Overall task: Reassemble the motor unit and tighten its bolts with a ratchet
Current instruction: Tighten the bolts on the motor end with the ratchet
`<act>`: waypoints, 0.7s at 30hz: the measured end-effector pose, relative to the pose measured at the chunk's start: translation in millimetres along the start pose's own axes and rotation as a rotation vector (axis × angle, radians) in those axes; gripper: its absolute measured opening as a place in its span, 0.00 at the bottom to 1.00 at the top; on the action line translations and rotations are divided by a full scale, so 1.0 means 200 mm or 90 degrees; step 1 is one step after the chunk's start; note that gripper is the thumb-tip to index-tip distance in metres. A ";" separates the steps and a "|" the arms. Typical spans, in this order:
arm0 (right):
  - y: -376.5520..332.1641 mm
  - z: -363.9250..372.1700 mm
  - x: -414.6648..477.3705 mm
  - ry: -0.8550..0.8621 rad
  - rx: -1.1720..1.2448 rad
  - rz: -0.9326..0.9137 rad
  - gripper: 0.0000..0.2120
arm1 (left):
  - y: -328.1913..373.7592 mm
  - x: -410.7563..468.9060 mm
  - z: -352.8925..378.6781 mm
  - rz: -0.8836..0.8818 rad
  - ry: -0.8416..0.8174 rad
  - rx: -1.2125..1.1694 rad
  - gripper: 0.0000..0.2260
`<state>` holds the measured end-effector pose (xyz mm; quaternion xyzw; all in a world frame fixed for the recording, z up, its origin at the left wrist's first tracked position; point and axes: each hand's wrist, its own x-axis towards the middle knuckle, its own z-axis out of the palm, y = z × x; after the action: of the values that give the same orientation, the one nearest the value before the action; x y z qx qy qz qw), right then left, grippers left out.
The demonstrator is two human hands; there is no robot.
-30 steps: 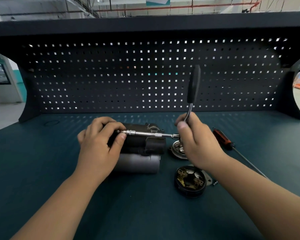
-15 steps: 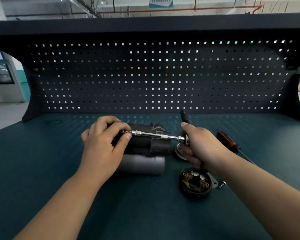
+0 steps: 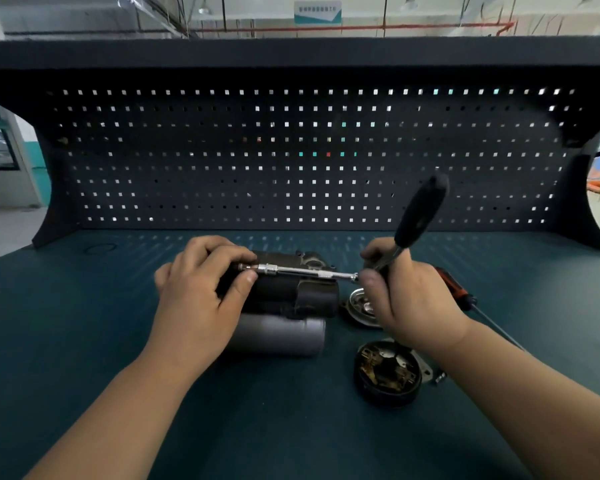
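Motor unit (image 3: 284, 306) lies on its side, long axis running left-right.

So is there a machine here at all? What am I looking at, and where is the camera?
No machine here: a person works with two bare hands, and every picture comes from one camera worn on their head, looking down at a dark teal workbench with a pegboard behind. The motor unit lies in the middle. The right hand grips a ratchet, its black handle pointing up; a silver extension bar runs from it across the motor, where the left hand pinches its far end. Beside the motor lie a shiny round cover, a round black part with copper pieces, and a screwdriver with an orange-and-black handle.
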<state>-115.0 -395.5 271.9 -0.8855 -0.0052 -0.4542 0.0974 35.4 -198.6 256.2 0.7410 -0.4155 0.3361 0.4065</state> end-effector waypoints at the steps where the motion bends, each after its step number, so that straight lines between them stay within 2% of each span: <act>1: -0.01 0.01 0.01 -0.010 0.028 0.048 0.07 | 0.00 0.00 0.00 0.006 0.001 -0.002 0.09; 3: -0.02 0.01 0.02 -0.049 0.085 0.139 0.06 | 0.00 0.00 0.00 0.013 -0.006 -0.003 0.08; 5: -0.04 0.01 0.07 -0.066 0.129 0.230 0.12 | 0.00 0.00 -0.01 0.005 -0.011 -0.005 0.07; 7: -0.04 0.00 0.12 -0.094 0.238 0.382 0.17 | 0.00 0.00 0.00 -0.005 -0.014 -0.005 0.06; 9: -0.02 -0.01 0.16 -0.217 0.424 0.577 0.17 | 0.00 0.00 0.00 -0.011 -0.017 -0.002 0.07; 11: -0.02 0.00 0.18 -0.318 0.531 0.691 0.17 | 0.00 0.01 -0.01 -0.013 -0.018 0.006 0.08; 13: -0.03 0.01 0.17 -0.336 0.550 0.725 0.18 | 0.01 0.00 0.00 -0.012 -0.021 0.008 0.08; 17: -0.05 0.02 0.12 -0.327 0.539 0.718 0.18 | 0.01 0.00 -0.01 -0.017 -0.021 -0.001 0.06; 21: -0.08 0.02 0.09 -0.213 0.410 0.620 0.18 | 0.01 0.01 -0.01 -0.020 -0.019 -0.010 0.04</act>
<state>-101.9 -380.1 287.1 -0.7715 0.2482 -0.1878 0.5549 33.6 -198.8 258.3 0.7493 -0.4126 0.3148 0.4114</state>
